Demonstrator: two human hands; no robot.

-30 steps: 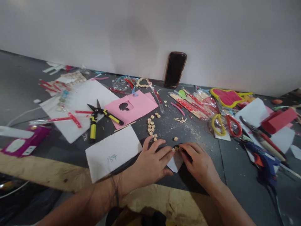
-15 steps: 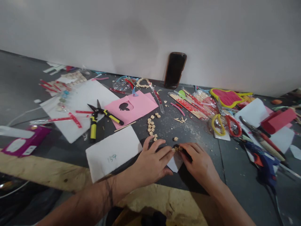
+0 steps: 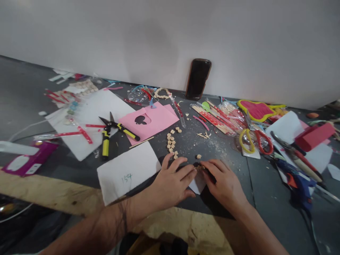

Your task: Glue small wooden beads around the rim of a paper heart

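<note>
My left hand (image 3: 171,182) rests over the dark table with its fingers stretched and spread. Its fingertips touch small beige flower-shaped pieces (image 3: 198,167), and its thumb lies apart below them. From the other side my right hand (image 3: 224,180) has its fingers closed on these pieces, which are mostly hidden. A small white paper (image 3: 197,185) lies beneath, between both hands. Beyond the left fingers curves a row of similar flower-shaped pieces (image 3: 170,141), and a single flower-shaped piece (image 3: 198,156) sits just above the hands.
Left of my hands lie a white card marked 154 (image 3: 130,173), yellow-black pliers (image 3: 107,136) and pink paper (image 3: 156,118). A phone (image 3: 198,78) leans on the wall. Short stick bits (image 3: 204,135), scissors (image 3: 255,141) and a blue glue gun (image 3: 299,182) are to the right.
The beige pieces between the hands have shifted slightly, and my right fingertips cover more of them. My left hand has barely moved.
</note>
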